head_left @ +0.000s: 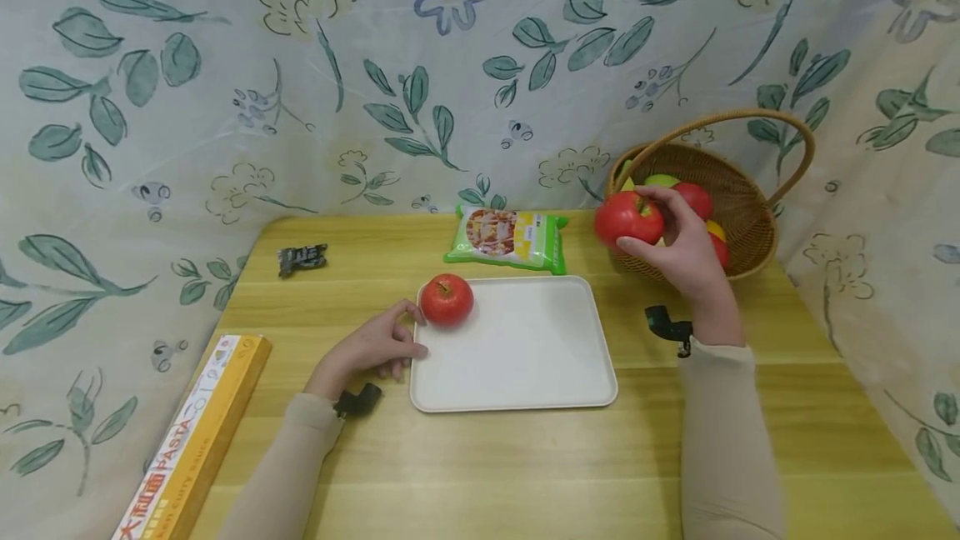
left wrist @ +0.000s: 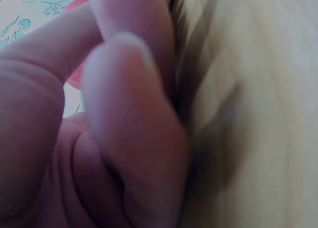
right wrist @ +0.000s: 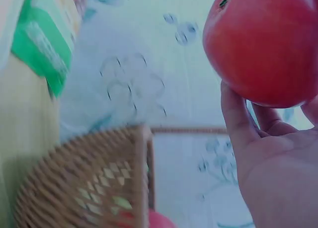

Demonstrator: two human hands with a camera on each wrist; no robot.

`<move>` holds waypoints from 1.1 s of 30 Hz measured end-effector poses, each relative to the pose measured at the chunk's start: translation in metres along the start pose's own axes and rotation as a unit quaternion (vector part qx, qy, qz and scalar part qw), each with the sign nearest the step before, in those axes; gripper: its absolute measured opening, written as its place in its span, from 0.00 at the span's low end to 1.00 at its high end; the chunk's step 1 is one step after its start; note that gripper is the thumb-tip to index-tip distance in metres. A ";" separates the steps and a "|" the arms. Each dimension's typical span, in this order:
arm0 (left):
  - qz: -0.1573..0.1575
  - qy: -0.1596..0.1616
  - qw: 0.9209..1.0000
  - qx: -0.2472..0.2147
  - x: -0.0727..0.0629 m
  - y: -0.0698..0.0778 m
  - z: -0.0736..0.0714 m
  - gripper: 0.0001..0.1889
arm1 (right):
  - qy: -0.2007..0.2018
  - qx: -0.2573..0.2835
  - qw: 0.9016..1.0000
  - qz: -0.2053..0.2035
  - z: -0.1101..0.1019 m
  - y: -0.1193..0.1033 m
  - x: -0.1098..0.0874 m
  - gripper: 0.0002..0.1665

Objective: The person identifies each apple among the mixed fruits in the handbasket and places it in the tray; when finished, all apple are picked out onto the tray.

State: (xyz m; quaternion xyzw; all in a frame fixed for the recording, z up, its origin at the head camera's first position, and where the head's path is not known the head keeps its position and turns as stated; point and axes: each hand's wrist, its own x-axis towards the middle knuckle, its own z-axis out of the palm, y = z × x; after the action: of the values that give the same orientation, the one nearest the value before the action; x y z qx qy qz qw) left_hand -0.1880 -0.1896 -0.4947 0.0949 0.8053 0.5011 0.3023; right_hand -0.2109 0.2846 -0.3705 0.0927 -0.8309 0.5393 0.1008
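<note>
My right hand grips a red apple between thumb and fingers, raised beside the left rim of the wicker basket. The right wrist view shows this apple large, above the palm. Another red apple rests in the upper left corner of a white tray. At the tray's left edge is my left hand, its thumb over the rim and index finger close to the apple. Curled fingers fill much of the left wrist view.
Inside the basket lie more fruits, including a red one and a green one. A green-edged food packet lies behind the tray. To the left are a small black wrapped packet and a long pasta box. Patterned cloth hangs behind.
</note>
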 end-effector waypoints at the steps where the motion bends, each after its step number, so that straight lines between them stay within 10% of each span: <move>1: -0.002 0.001 1.000 0.000 0.000 0.000 0.000 0.31 | -0.015 -0.002 1.000 -0.002 0.006 -0.001 0.001 0.45; 14: -0.011 0.006 1.000 0.001 -0.002 -0.001 -0.001 0.31 | -0.181 -0.029 0.982 0.034 0.065 0.028 -0.011 0.44; 33: 0.001 0.000 1.000 0.006 0.000 0.001 0.000 0.31 | -0.224 -0.096 0.966 0.082 0.083 0.065 -0.013 0.46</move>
State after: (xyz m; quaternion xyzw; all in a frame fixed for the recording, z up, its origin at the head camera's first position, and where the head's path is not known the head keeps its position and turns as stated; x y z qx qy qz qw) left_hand -0.1879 -0.1893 -0.4934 0.0975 0.8079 0.4968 0.3018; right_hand -0.2214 0.2352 -0.4641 0.1325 -0.8847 0.4292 -0.1248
